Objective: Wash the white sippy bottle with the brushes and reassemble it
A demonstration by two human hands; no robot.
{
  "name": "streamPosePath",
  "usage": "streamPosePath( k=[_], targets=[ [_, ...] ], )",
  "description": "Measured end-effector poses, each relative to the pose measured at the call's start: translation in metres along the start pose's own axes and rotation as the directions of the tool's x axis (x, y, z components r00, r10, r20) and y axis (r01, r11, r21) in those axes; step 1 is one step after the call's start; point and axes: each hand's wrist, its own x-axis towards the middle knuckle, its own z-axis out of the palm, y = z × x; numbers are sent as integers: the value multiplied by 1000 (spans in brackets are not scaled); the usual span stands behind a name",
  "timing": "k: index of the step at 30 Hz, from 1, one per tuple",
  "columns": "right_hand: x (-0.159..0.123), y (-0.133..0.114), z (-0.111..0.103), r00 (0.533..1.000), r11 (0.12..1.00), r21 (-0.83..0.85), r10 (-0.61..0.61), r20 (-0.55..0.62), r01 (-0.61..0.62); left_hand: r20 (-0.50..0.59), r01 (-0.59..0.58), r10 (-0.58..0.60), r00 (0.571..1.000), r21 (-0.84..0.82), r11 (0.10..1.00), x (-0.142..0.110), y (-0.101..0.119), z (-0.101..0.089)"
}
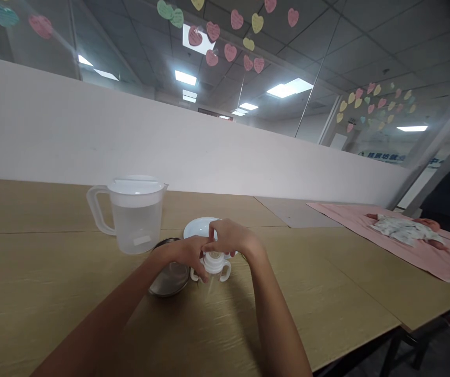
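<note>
Fingers (199, 268) touch the two-handled bottle (213, 266), top up, long axis near upright.

a small bottle (213, 273) sits below the middle of the view, toward six o'clock and a touch to the seven o'clock side. it looks roughly upright, its clear, see-through body blurring at the lower end. a white collar (213, 265) rings the neck, and curved white handles (229, 270) stand out near three and nine o'clock. the very top is partly covered, its details unclear.
</note>
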Motion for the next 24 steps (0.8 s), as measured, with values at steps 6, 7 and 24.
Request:
streamPosePath(
  k=[6,7,24],
  targets=[
    [3,0,5,998,996,-88,-2,59,7,11,62,-62,998,22,998,0,1,0],
    [4,-1,6,998,995,-103,-3,63,9,14,46,-46,999,18,999,0,2,1],
    [7,8,3,994,991,124,36,107,-49,-158,220,-179,971,302,928,-25,-2,-29]
  ],
)
